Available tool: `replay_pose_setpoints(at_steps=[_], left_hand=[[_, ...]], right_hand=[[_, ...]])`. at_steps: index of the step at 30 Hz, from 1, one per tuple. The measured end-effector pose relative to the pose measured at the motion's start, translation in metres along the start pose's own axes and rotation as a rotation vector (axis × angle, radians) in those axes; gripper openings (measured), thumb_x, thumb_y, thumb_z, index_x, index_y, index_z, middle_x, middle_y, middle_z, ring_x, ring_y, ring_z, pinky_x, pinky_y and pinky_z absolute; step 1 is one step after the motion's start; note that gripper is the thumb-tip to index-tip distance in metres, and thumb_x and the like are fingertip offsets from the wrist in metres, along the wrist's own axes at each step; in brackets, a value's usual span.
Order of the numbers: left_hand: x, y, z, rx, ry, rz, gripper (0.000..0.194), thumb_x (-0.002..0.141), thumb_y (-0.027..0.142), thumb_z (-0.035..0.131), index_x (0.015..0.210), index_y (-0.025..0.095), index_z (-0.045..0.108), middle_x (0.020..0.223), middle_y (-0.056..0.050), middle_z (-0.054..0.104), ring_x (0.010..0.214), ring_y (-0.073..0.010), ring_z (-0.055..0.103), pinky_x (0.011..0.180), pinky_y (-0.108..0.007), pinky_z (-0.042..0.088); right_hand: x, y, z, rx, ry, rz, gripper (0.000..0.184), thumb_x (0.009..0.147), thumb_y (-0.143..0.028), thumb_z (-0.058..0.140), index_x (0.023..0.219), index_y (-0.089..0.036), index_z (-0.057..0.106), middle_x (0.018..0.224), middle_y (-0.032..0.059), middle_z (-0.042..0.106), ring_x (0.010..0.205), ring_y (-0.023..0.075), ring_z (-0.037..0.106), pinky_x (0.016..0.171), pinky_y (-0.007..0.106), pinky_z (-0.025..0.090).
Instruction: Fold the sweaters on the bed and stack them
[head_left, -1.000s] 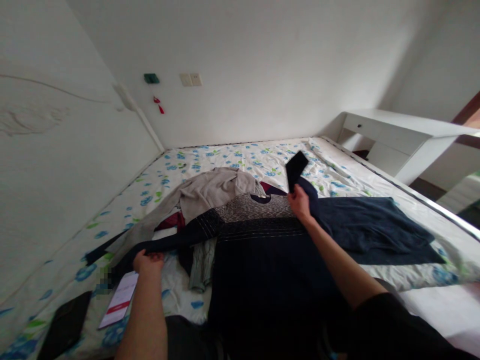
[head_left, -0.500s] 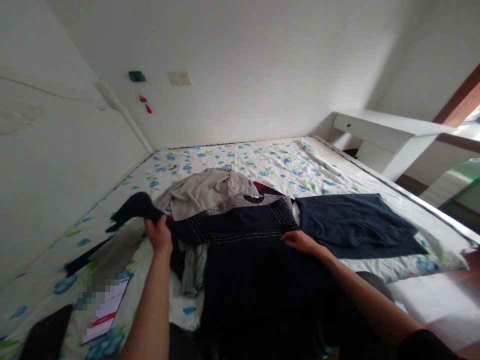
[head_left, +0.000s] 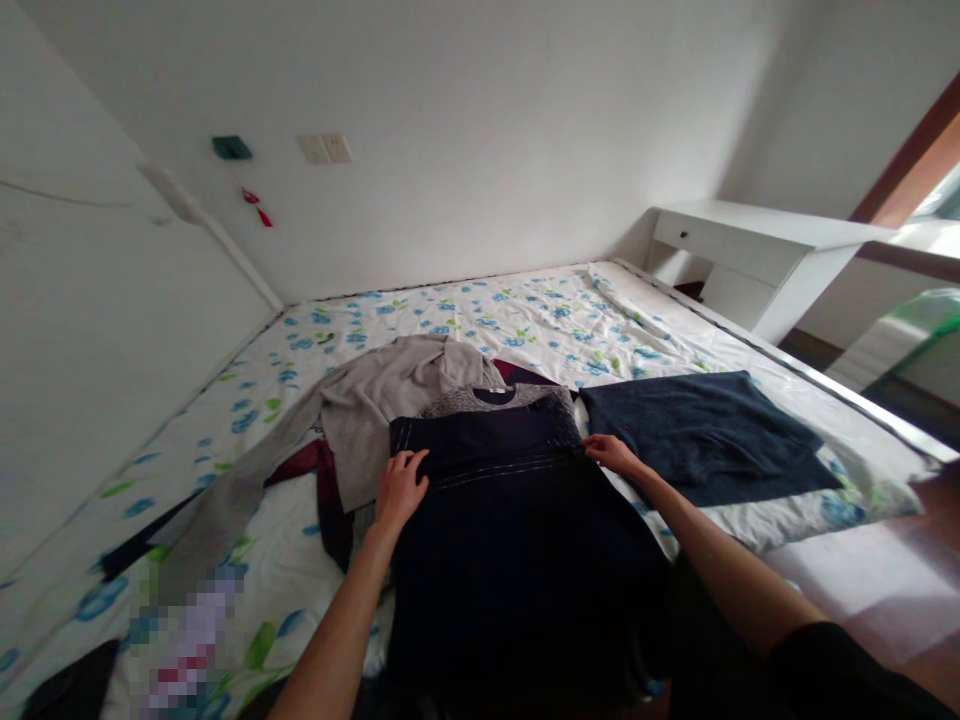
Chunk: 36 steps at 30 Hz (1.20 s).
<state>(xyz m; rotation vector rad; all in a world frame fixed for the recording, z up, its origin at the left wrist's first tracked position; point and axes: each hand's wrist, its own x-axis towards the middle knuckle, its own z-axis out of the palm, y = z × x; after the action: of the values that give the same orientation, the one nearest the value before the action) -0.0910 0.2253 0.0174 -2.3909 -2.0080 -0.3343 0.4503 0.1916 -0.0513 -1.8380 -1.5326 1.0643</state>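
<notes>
A dark navy sweater [head_left: 517, 550] with a speckled grey yoke and thin pale stripes lies spread on the bed before me, its sleeves folded in across the chest. My left hand [head_left: 403, 490] rests on its left edge, fingers bent and somewhat apart. At the opposite edge, just below the shoulder, my right hand [head_left: 611, 453] pinches the fabric. Behind the sweater lies a crumpled grey-beige top [head_left: 382, 390], its long sleeve stretching to the left. Dark red cloth [head_left: 330, 490] shows from under it.
A folded dark blue garment [head_left: 705, 440] lies to the right on the flowered bedsheet [head_left: 480, 310]. A black flat object [head_left: 71, 685] and a blurred paper [head_left: 191, 640] are at the lower left. A white desk [head_left: 750, 250] stands beyond the bed's right side.
My left hand has brought the sweater's left sleeve inward over the chest and let it go. My right hand has moved to the sweater's right edge. The view has shifted slightly.
</notes>
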Motion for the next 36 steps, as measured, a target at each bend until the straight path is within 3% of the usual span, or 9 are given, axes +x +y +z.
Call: replay_pose_setpoints(at_steps=[4,8,12,16,19,25,29,34,36], left_hand=[[-0.004,-0.03,0.0,-0.128,0.129,-0.221,0.063,0.089,0.024,0.076,0.151,0.022,0.067,0.143,-0.017,0.065,0.133,-0.0377,0.066,0.115,-0.051,0.054],[-0.005,-0.035,0.007,-0.326,0.129,-0.249,0.044,0.084,0.017,0.071,0.127,0.025,0.07,0.122,-0.009,0.072,0.114,-0.0298,0.072,0.105,-0.043,0.059],[-0.005,-0.036,0.017,-0.384,0.14,-0.191,0.023,0.083,0.017,0.067,0.104,0.026,0.072,0.11,-0.005,0.071,0.103,-0.0265,0.072,0.1,-0.04,0.058],[-0.003,-0.041,0.02,-0.458,0.127,-0.12,0.022,0.084,0.019,0.064,0.1,0.025,0.079,0.106,-0.006,0.071,0.097,-0.0256,0.072,0.098,-0.039,0.058],[0.0,-0.044,0.019,-0.484,0.138,-0.111,0.027,0.085,0.019,0.062,0.103,0.024,0.081,0.108,-0.006,0.071,0.094,-0.0252,0.071,0.095,-0.039,0.057],[0.002,-0.035,0.021,-0.452,0.08,-0.081,0.054,0.076,0.014,0.06,0.125,0.024,0.08,0.088,0.001,0.06,0.083,-0.0215,0.065,0.085,-0.033,0.053],[0.008,-0.032,0.026,-0.535,-0.024,-0.048,0.039,0.075,0.023,0.065,0.11,0.024,0.081,0.085,0.0,0.061,0.084,-0.0232,0.064,0.089,-0.037,0.055],[0.037,-0.043,0.021,-0.843,0.197,-0.442,0.032,0.079,0.041,0.075,0.106,0.025,0.069,0.112,-0.008,0.075,0.109,-0.0284,0.072,0.098,-0.041,0.059],[0.051,-0.046,0.017,-1.002,0.136,-0.607,0.042,0.078,0.047,0.081,0.111,0.025,0.066,0.109,-0.007,0.077,0.102,-0.0256,0.074,0.092,-0.038,0.061]], right_hand=[[0.021,-0.02,0.02,0.219,0.019,0.065,0.034,0.097,-0.023,0.076,0.131,-0.021,0.081,0.102,0.0036,0.084,0.083,0.0156,0.078,0.078,0.022,0.064],[0.049,-0.047,0.044,0.47,0.076,0.229,0.04,0.101,-0.025,0.077,0.14,-0.016,0.071,0.11,0.008,0.082,0.081,0.0145,0.081,0.072,0.021,0.065],[0.075,-0.058,0.063,0.371,0.138,0.348,0.05,0.102,-0.035,0.082,0.145,-0.014,0.068,0.099,0.009,0.082,0.078,0.0175,0.081,0.068,0.022,0.063],[0.091,-0.06,0.072,0.091,0.122,0.366,0.052,0.099,-0.048,0.083,0.139,-0.016,0.074,0.094,0.0099,0.081,0.094,0.0258,0.083,0.078,0.027,0.066],[0.096,-0.063,0.069,-0.039,0.072,0.309,0.045,0.1,-0.053,0.076,0.129,-0.018,0.079,0.1,0.0107,0.082,0.105,0.0281,0.083,0.087,0.03,0.067],[0.084,-0.04,0.042,-0.125,0.278,0.353,0.042,0.103,-0.048,0.067,0.127,-0.019,0.084,0.129,0.0192,0.082,0.128,0.0356,0.079,0.105,0.037,0.062],[0.077,-0.02,0.034,-0.168,0.273,0.325,0.033,0.099,-0.04,0.072,0.122,-0.018,0.084,0.127,0.019,0.083,0.127,0.0344,0.079,0.105,0.035,0.061],[0.092,-0.023,0.032,-0.062,0.327,0.24,0.057,0.091,-0.041,0.085,0.141,-0.019,0.072,0.141,0.0167,0.079,0.133,0.0305,0.077,0.116,0.036,0.058],[0.1,-0.026,0.032,0.007,0.325,0.257,0.063,0.087,-0.04,0.09,0.143,-0.02,0.07,0.145,0.0164,0.078,0.136,0.0308,0.075,0.119,0.038,0.057]])
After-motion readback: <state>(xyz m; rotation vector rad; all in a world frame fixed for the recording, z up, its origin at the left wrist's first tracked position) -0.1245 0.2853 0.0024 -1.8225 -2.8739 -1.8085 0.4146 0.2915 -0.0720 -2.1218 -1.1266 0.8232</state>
